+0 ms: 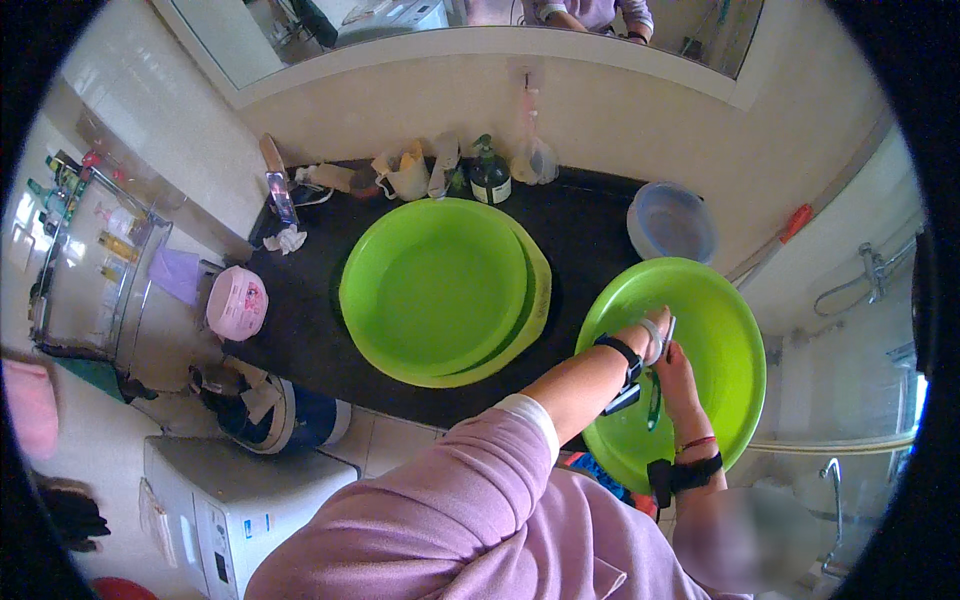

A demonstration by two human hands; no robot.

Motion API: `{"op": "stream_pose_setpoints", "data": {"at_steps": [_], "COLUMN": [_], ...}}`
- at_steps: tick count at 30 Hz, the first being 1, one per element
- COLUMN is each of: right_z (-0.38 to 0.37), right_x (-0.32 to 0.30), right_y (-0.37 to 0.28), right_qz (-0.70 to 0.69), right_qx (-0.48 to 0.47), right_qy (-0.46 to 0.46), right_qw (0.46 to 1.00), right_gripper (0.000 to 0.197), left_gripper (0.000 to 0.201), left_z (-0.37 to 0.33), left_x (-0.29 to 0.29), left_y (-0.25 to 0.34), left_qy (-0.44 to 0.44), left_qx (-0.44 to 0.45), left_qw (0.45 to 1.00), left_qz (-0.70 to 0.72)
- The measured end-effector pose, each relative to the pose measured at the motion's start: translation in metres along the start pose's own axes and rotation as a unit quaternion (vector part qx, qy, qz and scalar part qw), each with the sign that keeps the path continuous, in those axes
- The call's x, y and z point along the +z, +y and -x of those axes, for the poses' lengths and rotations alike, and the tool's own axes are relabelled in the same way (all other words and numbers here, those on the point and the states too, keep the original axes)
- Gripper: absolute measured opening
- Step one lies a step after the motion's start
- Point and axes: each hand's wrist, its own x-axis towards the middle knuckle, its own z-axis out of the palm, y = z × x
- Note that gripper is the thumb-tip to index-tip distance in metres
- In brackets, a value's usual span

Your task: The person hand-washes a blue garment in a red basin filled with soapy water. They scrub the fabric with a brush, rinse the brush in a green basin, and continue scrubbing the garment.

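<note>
Over a large green basin point(727, 330) on the right, my two hands come together. My left hand point(655, 328) is closed, with a pale band around it and a black strap at the wrist. A thin pale strip point(671, 330) shows against its fingers. My right hand point(678, 378) is closed beside it, its fingertips close to that strip. Below them, along the right hand, a slim dark green piece point(655, 405) points down into the basin; its kind cannot be made out. The fingers partly hide what they grip.
Stacked green basins point(435, 290) take up the middle of the black counter point(300, 320). Behind them stand a dark pump bottle point(490, 178) and a jug point(405, 180). A translucent tub point(672, 222) is at the back right, a pink container point(238, 303) at the left. A white washing machine point(240, 510) stands lower left.
</note>
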Motion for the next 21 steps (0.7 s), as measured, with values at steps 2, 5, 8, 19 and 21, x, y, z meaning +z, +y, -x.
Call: {"op": "stream_pose_setpoints", "data": {"at_steps": [2, 5, 8, 19, 21], "right_z": [0.007, 0.015, 0.023, 0.043, 0.045], "right_x": [0.007, 0.013, 0.012, -0.024, -0.027], "right_y": [-0.004, -0.003, 0.000, -0.015, -0.020], "right_qz": [-0.028, 0.193, 0.147, 0.185, 0.225], "right_qx": [-0.006, -0.288, -0.148, -0.059, 0.006], "right_qy": [0.017, 0.115, 0.081, -0.025, -0.040], "right_qw": [0.999, 0.931, 0.975, 0.981, 0.974], "right_gripper": [0.025, 0.032, 0.035, 0.020, 0.028], "left_gripper": [0.049, 0.046, 0.047, 0.020, 0.032], "left_z": [0.014, 0.047, 0.081, 0.136, 0.140], "left_x": [-0.004, -0.011, -0.016, -0.043, -0.043], "left_y": [0.006, 0.025, 0.046, 0.049, 0.044], "left_qy": [0.053, 0.032, -0.018, -0.104, -0.105], "left_qx": [0.017, -0.062, -0.104, -0.043, -0.055], "left_qw": [0.998, 0.987, 0.971, 0.988, 0.984], "left_qz": [0.025, 0.144, 0.215, 0.109, 0.131]}}
